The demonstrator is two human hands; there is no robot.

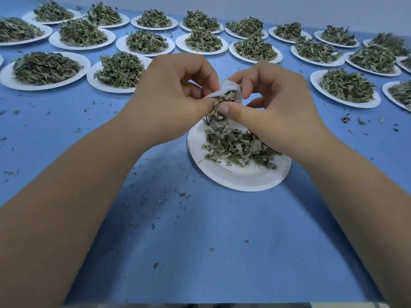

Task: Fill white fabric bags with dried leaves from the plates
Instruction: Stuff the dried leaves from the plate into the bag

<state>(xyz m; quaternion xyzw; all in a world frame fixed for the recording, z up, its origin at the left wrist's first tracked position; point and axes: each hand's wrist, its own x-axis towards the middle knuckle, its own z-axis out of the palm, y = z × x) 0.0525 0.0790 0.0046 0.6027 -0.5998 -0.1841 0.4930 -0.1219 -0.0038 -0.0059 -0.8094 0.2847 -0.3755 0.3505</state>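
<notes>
The job looks to be in its early part. Both hands meet at the middle of the view, just above the near plate [240,181], with one white fabric bag [226,88] held up between them. The left hand [178,92] comes in from 8 o'clock, its fingers curled and its fingertips pinching the bag's rim together with a tuft of dried leaves [221,104] at the mouth. The right hand [273,103] comes in from 4 o'clock. Its fingers curl round the far side of the bag and its thumb presses the same tuft inward. The bag seems only partly filled, though most of it is hidden behind the fingers, so how full it is cannot be told. Leaves trail from its mouth down toward the plate. The near plate still carries a loose, thinned pile [235,147] on its 12-to-3 o'clock side, with bare white rim showing at 6 and 9 o'clock, so this portion is not yet finished. From 9 o'clock round through 12 to 3 o'clock, the heaped plates [44,70] stand in rows on the blue table [200,252], all looking untouched. No finished bag shows anywhere in view. Crumbs [182,194] are scattered over the cloth around the working spot. By this showing, nearly all the filling is left to do.
</notes>
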